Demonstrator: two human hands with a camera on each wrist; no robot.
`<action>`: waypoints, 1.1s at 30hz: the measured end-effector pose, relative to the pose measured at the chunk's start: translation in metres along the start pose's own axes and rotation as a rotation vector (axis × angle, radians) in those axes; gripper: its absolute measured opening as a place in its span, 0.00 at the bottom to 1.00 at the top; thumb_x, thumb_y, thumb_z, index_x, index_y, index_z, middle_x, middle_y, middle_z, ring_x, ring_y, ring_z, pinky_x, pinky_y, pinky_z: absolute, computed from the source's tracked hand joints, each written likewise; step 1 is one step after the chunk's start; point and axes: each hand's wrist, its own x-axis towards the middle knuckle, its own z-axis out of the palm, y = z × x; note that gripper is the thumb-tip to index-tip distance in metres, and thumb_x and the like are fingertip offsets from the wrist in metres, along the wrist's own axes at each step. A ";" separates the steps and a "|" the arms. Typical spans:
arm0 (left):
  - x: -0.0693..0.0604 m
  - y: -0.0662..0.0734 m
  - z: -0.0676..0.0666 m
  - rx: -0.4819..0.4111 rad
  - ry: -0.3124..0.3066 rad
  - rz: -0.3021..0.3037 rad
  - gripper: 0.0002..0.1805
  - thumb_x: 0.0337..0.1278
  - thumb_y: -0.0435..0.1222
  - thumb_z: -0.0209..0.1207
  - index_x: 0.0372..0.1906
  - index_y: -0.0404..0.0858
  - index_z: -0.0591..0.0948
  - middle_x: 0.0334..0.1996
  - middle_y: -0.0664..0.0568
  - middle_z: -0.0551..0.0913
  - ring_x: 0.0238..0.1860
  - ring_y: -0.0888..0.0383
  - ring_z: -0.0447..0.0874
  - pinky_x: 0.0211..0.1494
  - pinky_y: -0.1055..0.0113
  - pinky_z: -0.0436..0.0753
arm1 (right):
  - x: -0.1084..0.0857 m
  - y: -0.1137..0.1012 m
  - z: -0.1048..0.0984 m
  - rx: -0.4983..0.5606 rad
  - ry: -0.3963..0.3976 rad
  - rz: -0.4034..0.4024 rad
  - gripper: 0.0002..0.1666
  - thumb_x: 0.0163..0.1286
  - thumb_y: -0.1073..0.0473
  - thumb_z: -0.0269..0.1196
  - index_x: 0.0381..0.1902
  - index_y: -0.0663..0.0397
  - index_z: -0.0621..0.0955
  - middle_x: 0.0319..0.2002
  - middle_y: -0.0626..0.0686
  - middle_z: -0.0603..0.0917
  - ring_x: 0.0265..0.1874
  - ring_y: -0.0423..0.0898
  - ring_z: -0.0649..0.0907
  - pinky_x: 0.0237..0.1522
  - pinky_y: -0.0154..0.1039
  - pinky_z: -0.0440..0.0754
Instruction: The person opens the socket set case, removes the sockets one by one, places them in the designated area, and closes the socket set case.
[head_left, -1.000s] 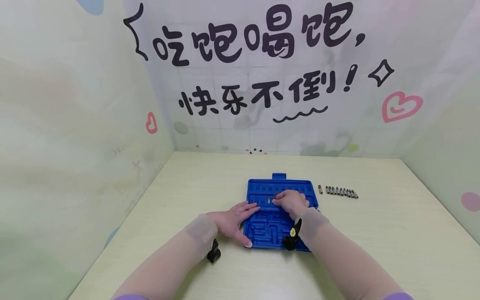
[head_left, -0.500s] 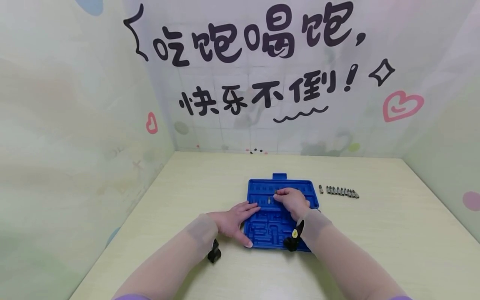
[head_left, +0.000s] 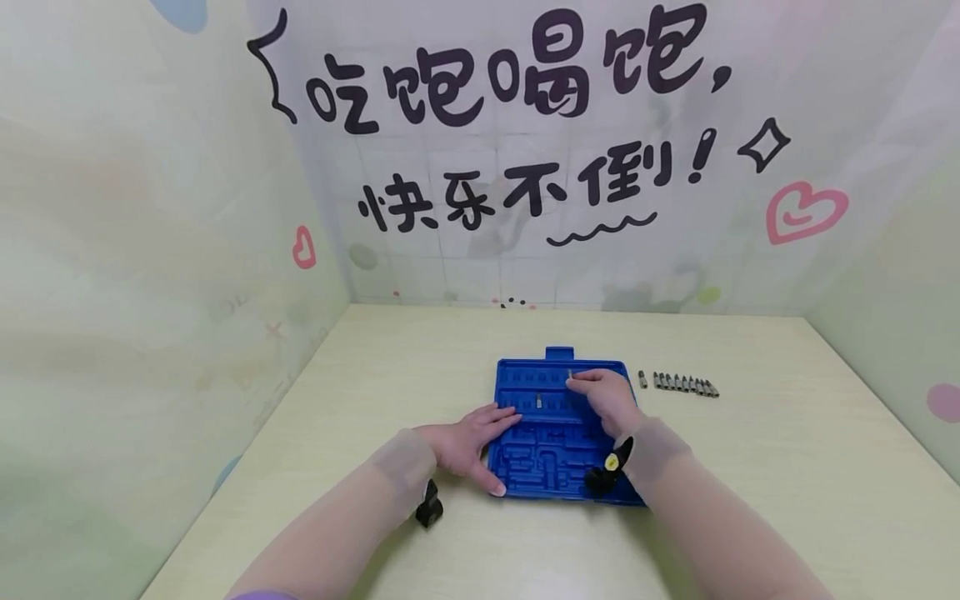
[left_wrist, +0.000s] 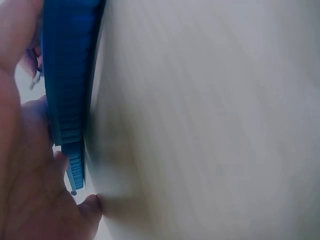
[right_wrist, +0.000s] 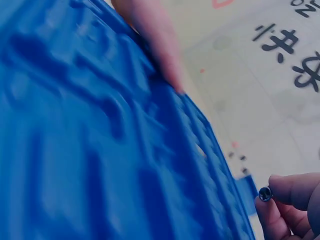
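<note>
My left hand (head_left: 463, 446) rests on the left edge of an open blue plastic bit case (head_left: 551, 471), its fingers extended over the rim and the thumb at the near corner. Above the upper rows of slots, my right hand (head_left: 609, 398) pinches a small metal screwdriver bit (head_left: 570, 375) between thumb and fingertips. In the right wrist view the round, hollow end of that bit (right_wrist: 265, 194) faces the camera. One other bit (head_left: 538, 401) sits in a slot of the second row. The left wrist view shows the case's ribbed side wall (left_wrist: 70, 90) along my left palm.
Right of the case, a row of several bits (head_left: 684, 384) lies on the pale wooden table (head_left: 780, 467), with a single bit (head_left: 642, 379) set apart. A latch tab (head_left: 559, 352) sticks out at the case's far edge. Printed cloth walls enclose the table.
My right hand has lifted the bit from near the second row and carried it up, away and slightly right, over the top row. The left hand stays in place.
</note>
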 end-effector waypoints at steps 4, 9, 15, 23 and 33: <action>0.000 0.000 0.000 0.000 -0.003 -0.004 0.60 0.41 0.64 0.67 0.77 0.58 0.45 0.76 0.64 0.38 0.76 0.58 0.30 0.72 0.47 0.51 | 0.000 0.002 -0.030 0.000 0.032 -0.010 0.25 0.72 0.56 0.59 0.61 0.65 0.74 0.67 0.65 0.66 0.69 0.62 0.60 0.67 0.59 0.57; 0.000 0.001 -0.001 0.002 -0.005 -0.003 0.60 0.41 0.64 0.67 0.77 0.59 0.45 0.76 0.65 0.38 0.76 0.58 0.30 0.72 0.47 0.51 | -0.001 0.009 -0.075 -0.022 0.110 -0.007 0.28 0.73 0.56 0.56 0.64 0.70 0.69 0.67 0.68 0.63 0.68 0.64 0.61 0.67 0.58 0.59; 0.000 0.000 -0.001 0.013 -0.001 -0.006 0.61 0.40 0.64 0.67 0.77 0.58 0.45 0.77 0.64 0.39 0.76 0.57 0.31 0.73 0.48 0.51 | -0.004 0.021 -0.132 -0.134 0.137 0.019 0.33 0.73 0.54 0.54 0.66 0.73 0.65 0.68 0.72 0.60 0.67 0.68 0.60 0.66 0.59 0.60; 0.001 -0.002 -0.001 0.023 0.002 -0.003 0.61 0.40 0.65 0.67 0.77 0.59 0.45 0.76 0.65 0.38 0.76 0.58 0.30 0.73 0.47 0.51 | -0.007 0.030 -0.179 -0.307 0.189 0.110 0.32 0.72 0.52 0.52 0.64 0.73 0.68 0.67 0.73 0.61 0.66 0.71 0.60 0.64 0.60 0.61; -0.001 0.001 0.000 0.012 -0.006 -0.011 0.60 0.41 0.64 0.67 0.77 0.59 0.45 0.76 0.65 0.38 0.76 0.57 0.31 0.73 0.47 0.51 | 0.000 0.045 -0.190 -0.450 0.242 0.227 0.35 0.69 0.50 0.56 0.55 0.82 0.71 0.59 0.79 0.67 0.56 0.70 0.71 0.57 0.57 0.70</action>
